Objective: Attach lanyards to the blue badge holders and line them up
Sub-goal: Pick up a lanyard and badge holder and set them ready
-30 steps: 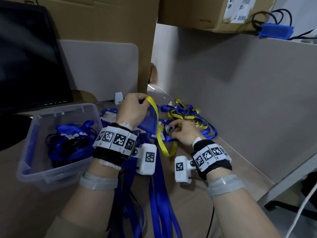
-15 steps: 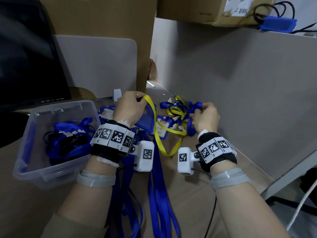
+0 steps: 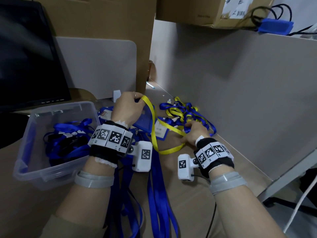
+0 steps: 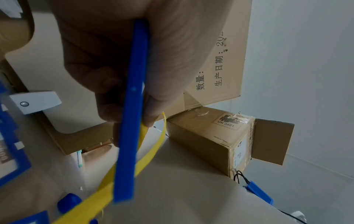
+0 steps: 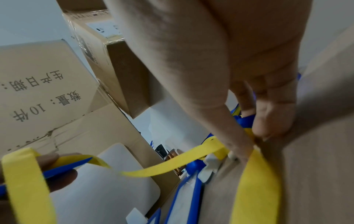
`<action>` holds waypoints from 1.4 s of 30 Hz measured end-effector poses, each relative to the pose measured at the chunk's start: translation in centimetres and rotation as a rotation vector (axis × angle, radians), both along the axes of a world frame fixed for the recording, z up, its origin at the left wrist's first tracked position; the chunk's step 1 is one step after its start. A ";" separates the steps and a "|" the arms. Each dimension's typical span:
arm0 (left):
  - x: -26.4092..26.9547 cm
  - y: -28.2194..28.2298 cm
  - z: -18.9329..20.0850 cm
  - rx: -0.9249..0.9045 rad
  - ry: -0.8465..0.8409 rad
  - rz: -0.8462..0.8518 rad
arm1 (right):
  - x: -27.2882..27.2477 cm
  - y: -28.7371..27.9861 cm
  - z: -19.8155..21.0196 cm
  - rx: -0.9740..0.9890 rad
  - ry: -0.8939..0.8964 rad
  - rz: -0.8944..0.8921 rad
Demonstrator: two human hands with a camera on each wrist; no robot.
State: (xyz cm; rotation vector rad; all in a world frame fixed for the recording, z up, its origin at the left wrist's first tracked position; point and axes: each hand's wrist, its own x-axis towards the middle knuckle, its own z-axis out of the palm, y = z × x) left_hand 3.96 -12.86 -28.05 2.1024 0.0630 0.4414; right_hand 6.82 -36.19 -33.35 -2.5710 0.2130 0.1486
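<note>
My left hand (image 3: 132, 103) grips a blue badge holder (image 3: 145, 117) upright, with a yellow lanyard (image 3: 155, 133) looped over its top. In the left wrist view the blue badge holder (image 4: 132, 121) shows edge-on between thumb and fingers, the yellow lanyard (image 4: 151, 153) trailing behind it. My right hand (image 3: 190, 130) is low on the desk, thumb and fingers pinching the same yellow lanyard (image 5: 172, 163) at its far end beside a tangle of blue and yellow lanyards (image 3: 185, 110). In the right wrist view the right hand (image 5: 253, 136) hides the lanyard's clip. Other badge holders (image 3: 161, 132) lie flat between the hands.
A clear plastic bin (image 3: 56, 109) of blue lanyards stands at left below a dark monitor (image 3: 25, 57). Several blue lanyards (image 3: 159, 194) hang over the desk's front edge. A grey partition (image 3: 240, 100) closes the right side; cardboard boxes (image 3: 103, 18) stand behind.
My right hand came back down from the tangle at the rear and now pinches the yellow strap nearer to me. The left hand kept its hold and barely moved.
</note>
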 end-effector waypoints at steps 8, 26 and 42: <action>-0.1 -0.1 -0.1 0.029 0.025 -0.021 | 0.6 0.2 0.9 0.353 -0.263 0.020; -0.3 0.4 0.1 0.092 0.052 0.011 | -0.2 -0.3 4.0 0.553 -0.654 -0.022; -0.3 0.7 0.0 0.084 0.062 -0.001 | -1.6 -0.2 5.7 0.545 -0.445 -0.128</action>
